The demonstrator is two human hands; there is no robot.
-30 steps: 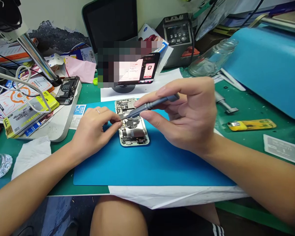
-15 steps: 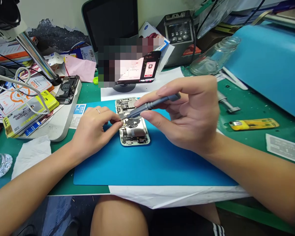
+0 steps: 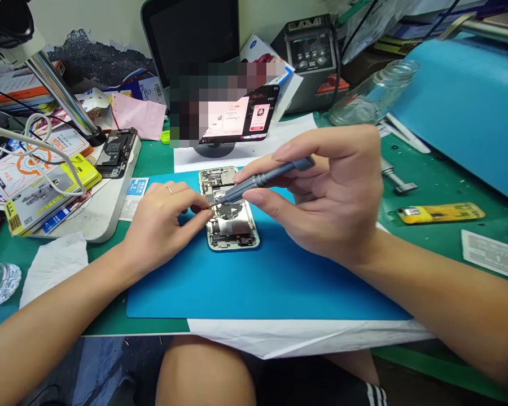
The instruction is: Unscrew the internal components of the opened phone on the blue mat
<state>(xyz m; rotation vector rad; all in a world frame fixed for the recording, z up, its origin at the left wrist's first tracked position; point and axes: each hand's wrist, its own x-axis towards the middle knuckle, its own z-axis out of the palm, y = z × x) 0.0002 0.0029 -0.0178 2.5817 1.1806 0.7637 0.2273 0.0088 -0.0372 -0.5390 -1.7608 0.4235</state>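
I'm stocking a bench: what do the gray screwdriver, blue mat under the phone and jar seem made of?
Screwdriver: matte gray metal or plastic, hard to tell; ridged grip. Blue mat: probably silicone or rubber; smooth, dull sheen. Jar: glass, likely; clear, glossy.

I cannot tell what, if anything, the left grip [image 3: 165,217] pinches at the open phone [image 3: 237,227]. The tip of the grey tool [image 3: 254,183] is too small to judge. Square blurs hide part of the lit screen [image 3: 237,119]; the red-lidded jar [image 3: 4,286] is cut at left.
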